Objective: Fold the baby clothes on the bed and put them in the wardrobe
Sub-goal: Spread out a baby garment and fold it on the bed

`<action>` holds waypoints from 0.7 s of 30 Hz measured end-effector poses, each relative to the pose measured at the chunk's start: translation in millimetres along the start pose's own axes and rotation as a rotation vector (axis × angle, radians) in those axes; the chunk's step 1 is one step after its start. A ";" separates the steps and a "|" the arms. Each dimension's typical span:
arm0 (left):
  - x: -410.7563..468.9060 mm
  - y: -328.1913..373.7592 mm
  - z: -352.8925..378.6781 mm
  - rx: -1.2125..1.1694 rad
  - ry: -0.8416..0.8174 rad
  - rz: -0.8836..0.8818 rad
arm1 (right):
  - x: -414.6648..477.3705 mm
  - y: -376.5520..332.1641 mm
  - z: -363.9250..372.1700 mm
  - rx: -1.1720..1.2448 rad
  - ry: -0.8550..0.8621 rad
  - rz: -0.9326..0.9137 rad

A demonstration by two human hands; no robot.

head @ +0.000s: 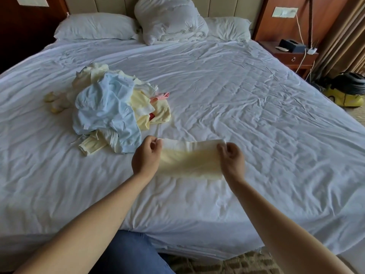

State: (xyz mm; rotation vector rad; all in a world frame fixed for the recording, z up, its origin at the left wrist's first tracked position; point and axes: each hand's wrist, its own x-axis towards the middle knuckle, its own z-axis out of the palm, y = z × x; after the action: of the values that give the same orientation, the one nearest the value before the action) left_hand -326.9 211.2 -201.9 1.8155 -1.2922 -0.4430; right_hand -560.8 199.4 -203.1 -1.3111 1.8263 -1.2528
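Fingers of the left hand and right hand pinch the far corners of a pale yellow garment, stretching it flat for folding, right of the unfolded pile.

Soft daylight from the right, dim left corner, wide-angle edge bending, mild motion blur
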 end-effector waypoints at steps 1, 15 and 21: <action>8.1 -0.2 7.5 0.024 0.002 0.012 | 7.8 0.4 8.0 -0.035 0.025 0.020; 57.8 -50.1 77.0 0.402 0.007 0.175 | 50.9 56.6 56.8 -0.614 0.115 -0.188; 58.0 -51.5 79.1 0.398 0.011 0.172 | 56.3 58.7 57.6 -0.657 0.035 -0.097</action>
State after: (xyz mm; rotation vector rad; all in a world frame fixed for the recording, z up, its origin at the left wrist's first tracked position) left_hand -327.3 131.1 -278.4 1.9986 -1.5998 -0.0829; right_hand -556.8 131.3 -275.6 -1.7327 2.3306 -0.7324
